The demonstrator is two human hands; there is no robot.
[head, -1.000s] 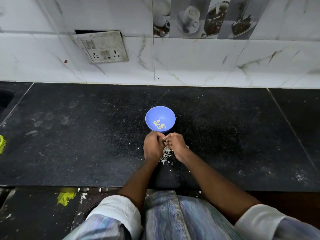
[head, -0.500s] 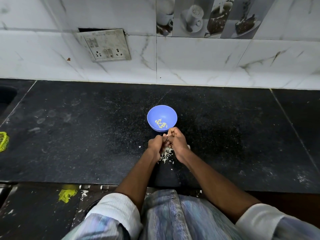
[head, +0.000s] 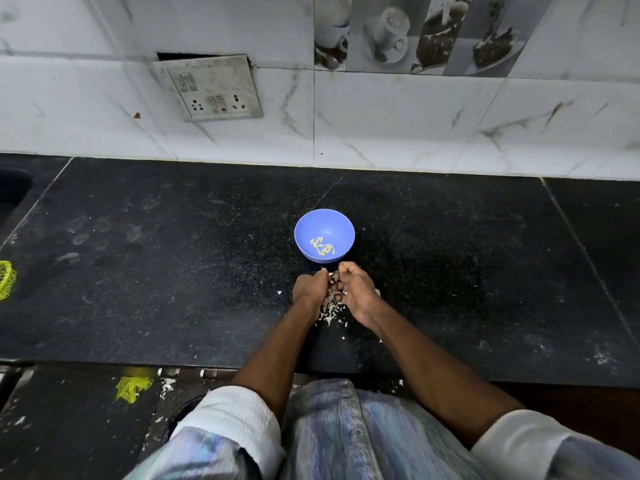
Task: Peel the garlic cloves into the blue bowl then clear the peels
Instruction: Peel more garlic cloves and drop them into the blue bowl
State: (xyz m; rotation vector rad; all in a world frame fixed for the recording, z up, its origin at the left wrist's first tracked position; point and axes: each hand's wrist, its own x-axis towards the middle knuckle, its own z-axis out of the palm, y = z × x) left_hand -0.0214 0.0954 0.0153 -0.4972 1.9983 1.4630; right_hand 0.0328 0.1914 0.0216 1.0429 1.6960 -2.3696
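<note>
The blue bowl [head: 304, 226] stands on the black counter and holds several peeled garlic cloves [head: 322, 246]. Just in front of the bowl, my left hand [head: 309, 288] and my right hand [head: 356, 289] are curled together, fingertips meeting over something small and pale that looks like a garlic clove [head: 333, 276]; most of it is hidden by the fingers. A heap of white garlic peels [head: 331, 311] lies on the counter under and between the wrists.
The black stone counter [head: 173, 271] runs to a white tiled wall with a socket plate [head: 211, 88]. A sink edge [head: 14, 188] and a yellow net [head: 7, 278] sit at the far left. Peel scraps and another yellow net [head: 133, 388] lie below the counter's front edge.
My right hand, raised toward the bowl rim half a second ago, has dropped back beside the left. Both hands stay together over the peel heap.
</note>
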